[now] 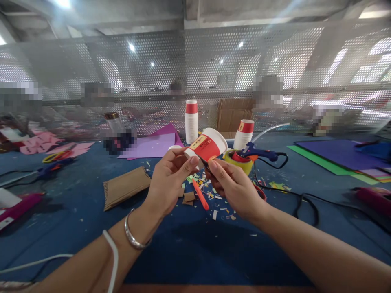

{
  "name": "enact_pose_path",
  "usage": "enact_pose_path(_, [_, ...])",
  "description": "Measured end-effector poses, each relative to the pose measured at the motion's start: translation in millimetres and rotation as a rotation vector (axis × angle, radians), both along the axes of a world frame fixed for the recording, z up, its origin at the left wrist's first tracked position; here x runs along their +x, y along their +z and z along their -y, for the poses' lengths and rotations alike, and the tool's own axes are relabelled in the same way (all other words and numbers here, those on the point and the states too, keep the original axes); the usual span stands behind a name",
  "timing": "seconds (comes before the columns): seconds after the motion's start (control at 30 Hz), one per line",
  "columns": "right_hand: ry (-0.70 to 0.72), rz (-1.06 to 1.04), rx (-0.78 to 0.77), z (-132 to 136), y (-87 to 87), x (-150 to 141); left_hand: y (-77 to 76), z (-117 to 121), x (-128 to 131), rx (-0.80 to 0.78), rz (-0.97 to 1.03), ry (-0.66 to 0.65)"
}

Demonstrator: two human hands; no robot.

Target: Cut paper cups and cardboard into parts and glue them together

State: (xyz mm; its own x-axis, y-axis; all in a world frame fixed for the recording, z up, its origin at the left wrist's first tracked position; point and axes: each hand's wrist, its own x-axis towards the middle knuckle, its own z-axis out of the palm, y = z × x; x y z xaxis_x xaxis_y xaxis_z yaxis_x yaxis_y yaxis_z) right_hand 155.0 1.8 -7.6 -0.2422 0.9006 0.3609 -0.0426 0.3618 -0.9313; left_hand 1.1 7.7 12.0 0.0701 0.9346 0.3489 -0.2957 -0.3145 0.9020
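My left hand [171, 179] is closed on a red and white paper cup [207, 145], tilted on its side with its mouth toward the upper right. My right hand [235, 183] grips what looks like a pair of scissors; a dark blade [203, 161] shows at the cup's lower edge and a red handle [261, 192] behind the palm. The fingers hide most of the tool. Under the hands, an orange marker [200, 194] lies among paper scraps [215, 213] and small cardboard pieces [189, 197].
Behind the cup stand two stacks of paper cups [191, 128]. At the right, a blue glue gun [259, 153] rests on a yellow tape roll [240, 162], its black cord trailing rightward. Corrugated cardboard [126, 187] and purple sheets [152, 145] lie left; coloured sheets [332, 154] lie right.
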Motion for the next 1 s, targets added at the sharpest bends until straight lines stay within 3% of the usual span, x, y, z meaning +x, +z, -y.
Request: enact_pose_path(1.0, [-0.026,0.032,0.058,1.7,-0.5,1.4,-3.1,6.5,-2.7,0.272,-0.255,0.098])
